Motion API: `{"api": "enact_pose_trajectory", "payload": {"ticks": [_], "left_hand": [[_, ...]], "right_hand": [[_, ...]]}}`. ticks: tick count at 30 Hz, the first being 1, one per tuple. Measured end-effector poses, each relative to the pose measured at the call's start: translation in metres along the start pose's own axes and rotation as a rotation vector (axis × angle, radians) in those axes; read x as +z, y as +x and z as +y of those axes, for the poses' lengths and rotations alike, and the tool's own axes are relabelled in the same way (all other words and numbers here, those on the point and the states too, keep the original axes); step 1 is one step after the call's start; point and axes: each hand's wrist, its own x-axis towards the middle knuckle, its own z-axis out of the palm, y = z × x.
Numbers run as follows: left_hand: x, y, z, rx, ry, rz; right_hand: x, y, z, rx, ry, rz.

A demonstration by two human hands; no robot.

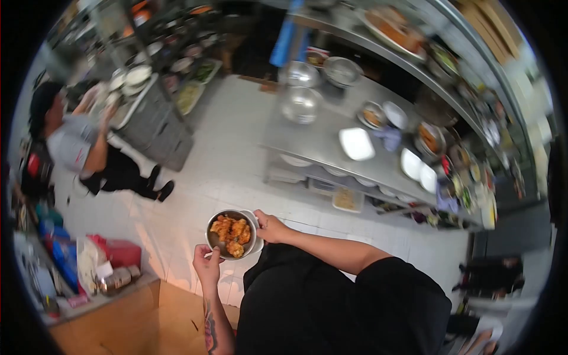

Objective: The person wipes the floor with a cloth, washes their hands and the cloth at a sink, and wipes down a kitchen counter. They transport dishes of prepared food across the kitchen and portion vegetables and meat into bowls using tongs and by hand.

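In front of my body I carry a metal bowl (227,255) with several browned, fried-looking food pieces (232,232) in it. A white dish (258,244) shows along its right side, against or under it. My right hand (271,228) is closed on the right edge of the dish and bowl; which of the two the fingers press on is hard to see. At the lower left rim, my left hand (207,263) has thumb and fingers closed on the metal bowl.
A steel counter (284,137) holds metal bowls (302,105), a white square plate (357,144) and more food containers. A co-worker (74,142) stands at the left, handling pale dishes by a grey cabinet (160,130). Bags (115,254) lie on a ledge at lower left.
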Motion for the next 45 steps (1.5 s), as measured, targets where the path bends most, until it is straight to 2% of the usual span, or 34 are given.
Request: {"api": "enact_pose_trajectory", "payload": {"ticks": [3, 5, 6, 9, 11, 12, 14, 15, 16, 18, 24, 26, 30, 31, 36, 39, 40, 42, 45], "left_hand": [[-0.047, 0.004, 0.008, -0.019, 0.08, 0.136], [-0.082, 0.006, 0.015, -0.026, -0.016, 0.28], [-0.103, 0.01, 0.018, -0.034, -0.029, 0.402], [-0.169, 0.025, 0.024, -0.079, -0.004, 0.517], [-0.189, 0.034, 0.03, 0.125, 0.27, 0.711], [-0.205, 0.04, 0.031, 0.114, 0.257, 0.749], [-0.253, 0.056, 0.039, -0.032, -0.41, 0.678], [-0.278, 0.062, 0.048, -0.163, -0.468, 0.604], [-0.301, 0.072, 0.049, -0.163, -0.473, 0.619], [-0.351, 0.094, 0.058, -0.186, -0.617, 0.517], [-0.514, 0.223, 0.103, -0.186, -0.522, 0.475], [-0.56, 0.276, 0.101, -0.075, -0.433, 0.429], [-0.621, 0.35, 0.161, -0.09, -0.45, 0.299], [-0.635, 0.363, 0.177, -0.153, -0.421, 0.274], [-0.714, 0.439, 0.193, -0.128, -0.429, 0.158], [-0.755, 0.45, 0.22, -0.186, -0.637, 0.045], [-0.766, 0.456, 0.224, -0.194, -0.629, 0.035], [-0.784, 0.475, 0.231, -0.182, -0.841, 0.051], [-0.808, 0.51, 0.237, -0.169, -0.852, -0.025]], "right_hand": [[0.031, 0.052, -0.035, -0.021, -0.022, -0.217], [0.07, 0.084, -0.058, -0.067, -0.051, -0.424], [0.087, 0.104, -0.072, -0.048, -0.009, -0.471], [0.157, 0.175, -0.113, -0.048, -0.014, -0.629], [0.186, 0.205, -0.139, -0.043, -0.023, -0.718], [0.206, 0.22, -0.153, -0.044, -0.045, -0.753], [0.262, 0.252, -0.184, -0.018, 0.022, -0.834], [0.287, 0.265, -0.199, -0.052, 0.003, -0.826], [0.309, 0.281, -0.21, -0.052, -0.002, -0.841], [0.355, 0.307, -0.238, -0.129, -0.013, -0.825], [0.47, 0.402, -0.321, -0.129, 0.077, -0.649], [0.491, 0.437, -0.349, -0.137, 0.15, -0.547], [0.517, 0.477, -0.42, -0.083, 0.228, -0.477], [0.524, 0.49, -0.426, -0.077, 0.259, -0.486], [0.574, 0.567, -0.46, -0.069, 0.358, -0.553], [0.603, 0.603, -0.481, -0.041, 0.335, -0.597], [0.611, 0.615, -0.486, -0.039, 0.344, -0.586], [0.628, 0.638, -0.493, 0.046, 0.434, -0.577], [0.638, 0.663, -0.517, 0.052, 0.465, -0.555]]}}
